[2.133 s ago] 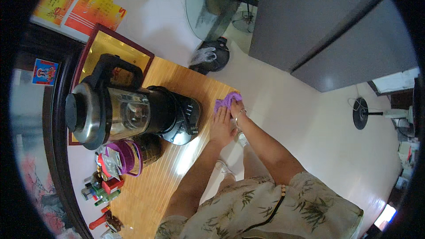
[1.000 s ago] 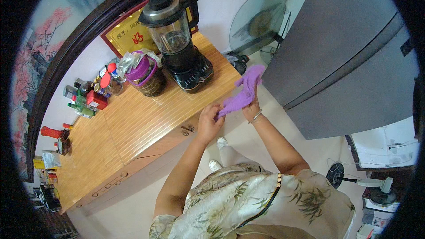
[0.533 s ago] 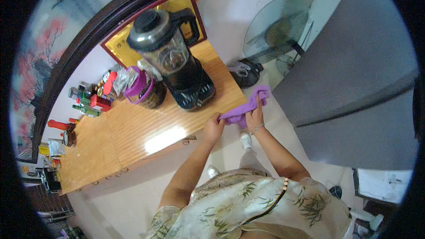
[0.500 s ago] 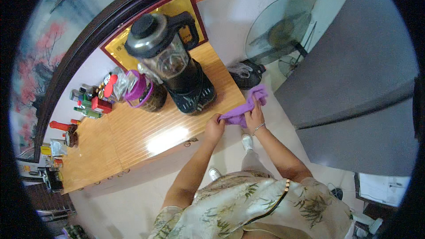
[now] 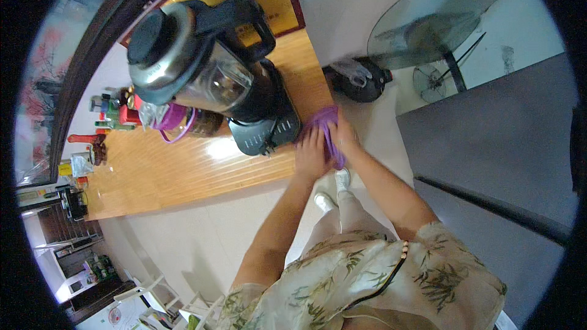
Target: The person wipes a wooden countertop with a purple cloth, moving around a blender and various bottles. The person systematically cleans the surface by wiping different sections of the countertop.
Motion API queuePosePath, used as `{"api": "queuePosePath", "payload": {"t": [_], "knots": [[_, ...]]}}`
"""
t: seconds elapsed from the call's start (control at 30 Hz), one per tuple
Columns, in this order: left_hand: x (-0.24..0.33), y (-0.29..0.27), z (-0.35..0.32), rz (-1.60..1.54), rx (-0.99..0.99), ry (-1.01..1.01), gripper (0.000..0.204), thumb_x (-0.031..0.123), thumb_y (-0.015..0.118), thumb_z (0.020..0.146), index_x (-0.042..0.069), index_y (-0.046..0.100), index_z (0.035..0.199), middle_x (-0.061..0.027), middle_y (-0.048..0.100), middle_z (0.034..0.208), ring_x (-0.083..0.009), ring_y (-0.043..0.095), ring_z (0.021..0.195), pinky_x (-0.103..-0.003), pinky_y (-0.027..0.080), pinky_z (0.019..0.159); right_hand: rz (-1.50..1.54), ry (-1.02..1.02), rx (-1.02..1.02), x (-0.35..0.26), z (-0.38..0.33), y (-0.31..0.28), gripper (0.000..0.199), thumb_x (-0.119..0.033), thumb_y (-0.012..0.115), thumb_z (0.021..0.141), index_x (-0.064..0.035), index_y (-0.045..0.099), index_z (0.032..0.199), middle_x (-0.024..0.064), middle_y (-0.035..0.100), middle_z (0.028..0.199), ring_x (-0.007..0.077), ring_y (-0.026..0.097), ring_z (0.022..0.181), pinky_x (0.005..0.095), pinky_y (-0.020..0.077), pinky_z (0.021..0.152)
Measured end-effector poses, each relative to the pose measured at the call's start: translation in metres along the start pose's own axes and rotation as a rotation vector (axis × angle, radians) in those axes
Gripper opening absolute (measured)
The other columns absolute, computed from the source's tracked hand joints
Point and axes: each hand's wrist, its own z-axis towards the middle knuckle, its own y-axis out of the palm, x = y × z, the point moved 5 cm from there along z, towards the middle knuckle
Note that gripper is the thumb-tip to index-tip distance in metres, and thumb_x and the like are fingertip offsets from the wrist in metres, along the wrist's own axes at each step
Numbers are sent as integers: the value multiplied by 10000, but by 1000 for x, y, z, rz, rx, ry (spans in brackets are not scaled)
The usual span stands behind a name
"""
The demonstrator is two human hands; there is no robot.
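A bunched purple cloth (image 5: 324,117) lies over the right end of the wooden cabinet top (image 5: 153,177), with part of it hanging past the edge. My left hand (image 5: 312,153) presses on the cloth's near left side, its fingers curled into the fabric. Close beside it, my right hand (image 5: 344,135) grips the cloth's right side. Just left of the hands stands a black blender (image 5: 263,128) with a clear jug and steel-rimmed lid. Folds of cloth partly hide the fingertips.
Behind the blender's left side sits a purple-lidded jar (image 5: 174,119). Several bottles and a red box (image 5: 129,115) line the wall farther left. A glass disc (image 5: 422,24) and a dark bag (image 5: 361,82) are beyond the right end. A grey cabinet-like surface (image 5: 489,140) rises at right.
The cloth, stretched between my hands before, is now bunched on the cabinet's end. My hands have come closer together. The view has shifted, so the blender looks larger.
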Motion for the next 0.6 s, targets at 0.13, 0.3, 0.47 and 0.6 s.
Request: {"api": "queuePosePath", "payload": {"t": [0.13,0.3,0.47,0.6], "knots": [[15,-5,17,-131,84,-5,1009,568,654,747,-29,239,1446,-209,273,1503,-391,285,1369,-476,271,1103,-50,-231,200,25,60,6,508,-280,609,853,-45,481,1284,265,605,1126,430,593,1015,471,473,874],[18,24,-68,-113,14,78,983,552,672,740,-49,297,1422,-237,254,1500,-382,243,1389,-452,221,1136,-41,-205,8,73,-5,7,541,-307,639,828,26,501,1232,282,570,1191,425,553,1103,453,433,968],[21,29,-82,-140,9,133,854,516,674,753,-23,408,1359,-245,286,1484,-395,271,1373,-455,227,1134,-134,-71,-6,85,-12,11,595,-374,635,808,15,503,1240,286,570,1188,428,550,1106,455,436,967],[-1,25,-47,-449,142,192,723,439,734,727,-1,501,1253,-258,389,1413,-412,364,1313,-459,267,1116,-103,-37,30,54,10,7,622,-422,641,794,4,518,1230,280,571,1196,424,550,1111,448,438,968]]}}
